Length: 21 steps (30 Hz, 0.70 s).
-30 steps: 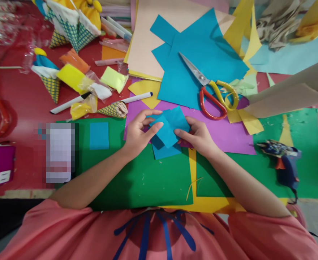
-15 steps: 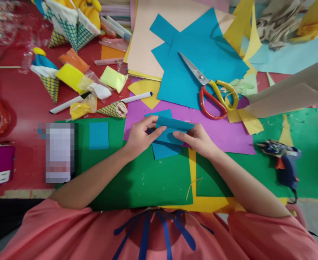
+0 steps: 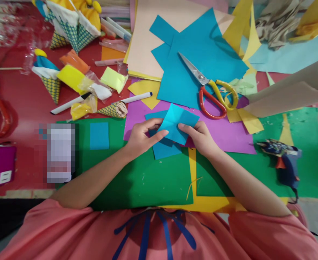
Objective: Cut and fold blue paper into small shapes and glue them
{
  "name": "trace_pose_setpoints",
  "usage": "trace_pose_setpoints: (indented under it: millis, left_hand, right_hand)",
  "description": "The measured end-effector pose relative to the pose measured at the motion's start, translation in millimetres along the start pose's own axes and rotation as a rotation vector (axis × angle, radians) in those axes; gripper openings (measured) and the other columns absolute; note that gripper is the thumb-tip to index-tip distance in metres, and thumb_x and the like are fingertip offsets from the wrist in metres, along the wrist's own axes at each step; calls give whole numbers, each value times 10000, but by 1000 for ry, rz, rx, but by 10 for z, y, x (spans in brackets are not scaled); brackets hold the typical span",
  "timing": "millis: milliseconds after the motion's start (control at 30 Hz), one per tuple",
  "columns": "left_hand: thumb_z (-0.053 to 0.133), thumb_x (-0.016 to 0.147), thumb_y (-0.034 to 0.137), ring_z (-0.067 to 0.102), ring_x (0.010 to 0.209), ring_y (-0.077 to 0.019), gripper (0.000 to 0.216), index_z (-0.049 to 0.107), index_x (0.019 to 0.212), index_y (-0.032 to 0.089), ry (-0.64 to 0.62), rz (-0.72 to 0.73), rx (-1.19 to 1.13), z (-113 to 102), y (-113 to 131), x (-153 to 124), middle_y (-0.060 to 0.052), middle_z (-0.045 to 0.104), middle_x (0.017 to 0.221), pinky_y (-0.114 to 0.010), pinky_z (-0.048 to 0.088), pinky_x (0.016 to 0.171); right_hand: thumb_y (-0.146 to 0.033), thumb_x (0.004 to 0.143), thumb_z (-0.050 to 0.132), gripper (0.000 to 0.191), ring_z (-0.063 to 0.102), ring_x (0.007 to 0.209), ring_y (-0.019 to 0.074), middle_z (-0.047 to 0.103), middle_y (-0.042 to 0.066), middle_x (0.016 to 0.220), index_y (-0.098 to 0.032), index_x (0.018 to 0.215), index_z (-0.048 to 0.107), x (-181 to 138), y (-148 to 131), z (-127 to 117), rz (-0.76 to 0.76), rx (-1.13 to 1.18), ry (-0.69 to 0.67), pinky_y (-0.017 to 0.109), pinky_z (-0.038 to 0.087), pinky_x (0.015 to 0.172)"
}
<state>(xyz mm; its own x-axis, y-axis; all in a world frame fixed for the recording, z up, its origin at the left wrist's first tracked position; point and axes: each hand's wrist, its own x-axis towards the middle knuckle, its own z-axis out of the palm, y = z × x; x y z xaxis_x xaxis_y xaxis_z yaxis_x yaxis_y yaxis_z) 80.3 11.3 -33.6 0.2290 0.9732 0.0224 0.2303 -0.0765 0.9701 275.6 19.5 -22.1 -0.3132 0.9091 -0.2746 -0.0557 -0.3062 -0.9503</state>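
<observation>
Between my two hands is a creased square of blue paper (image 3: 178, 124), turned with one corner pointing away from me. My left hand (image 3: 145, 137) grips its left side, thumb in front and fingers partly behind it. At the right edge, my right hand (image 3: 201, 137) pinches the sheet between thumb and fingers. Another piece of blue paper (image 3: 166, 151) lies below, partly covered by the held square. A small blue paper square (image 3: 99, 135) rests farther left on the green mat (image 3: 115, 180). Under and beyond my hands spreads a purple sheet (image 3: 229, 133).
Scissors (image 3: 202, 79) with red and yellow handles lie on a large blue sheet (image 3: 191, 47). To the right are a glue gun (image 3: 287, 166) and a paper roll (image 3: 289, 90). Markers (image 3: 137, 97), clay packets (image 3: 72, 77) and paper cones (image 3: 50, 85) crowd the left. A blurred-out phone-like object (image 3: 60, 153) sits nearby.
The blue paper in my hands has gone from folded over in a strip to opened out as a creased square, turned cornerwise. My hands have shifted only slightly.
</observation>
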Motion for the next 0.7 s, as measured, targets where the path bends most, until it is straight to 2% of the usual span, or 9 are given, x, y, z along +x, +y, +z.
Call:
trace_pose_setpoints:
  millis: [167,300,433,500,600,700]
  left_hand:
    - [631,834,371,701,920,-195,316,687,1090,194,-69,39,18,-13,3,-8,-46,734,1054,-284,580,813]
    - [581,868,367,713,835,-189,316,689,1112,198,-77,31,27,-16,19,-5,-38,746,981,-288,599,750]
    - [613,843,367,716,847,-210,275,731,1020,192,-18,98,101,-8,-2,-2,-47,754,943,-306,604,766]
    - [619,842,358,721,811,-202,271,729,1043,213,-14,129,110,-7,-29,0,-46,755,954,-300,608,730]
    - [593,868,314,719,741,-160,290,689,1136,264,-75,163,72,-17,-64,8,-36,748,1007,-259,600,666]
    - [567,884,257,713,752,-135,307,663,1174,287,-141,200,30,-37,-61,22,-31,743,1026,-235,584,682]
  right_hand:
    - [-425,793,647,311,478,550,84,554,-23,616,-162,641,584,-8,-10,8,19,-35,9,209,394,484]
    - [-418,792,656,272,511,554,85,614,-17,665,-166,694,626,-6,-6,6,23,-17,-15,211,430,502]
    - [-421,796,655,246,576,600,111,667,-1,704,-177,766,668,2,0,0,25,-12,-8,223,476,535]
    - [-432,803,647,256,586,587,116,677,5,700,-178,781,671,6,8,-5,35,-2,-12,228,483,525]
    - [-438,816,631,269,578,553,105,672,-1,682,-183,735,655,16,41,-20,29,15,-23,222,482,517]
    - [-442,822,622,290,573,562,99,655,-9,671,-188,683,627,31,93,-42,-12,14,-37,218,484,540]
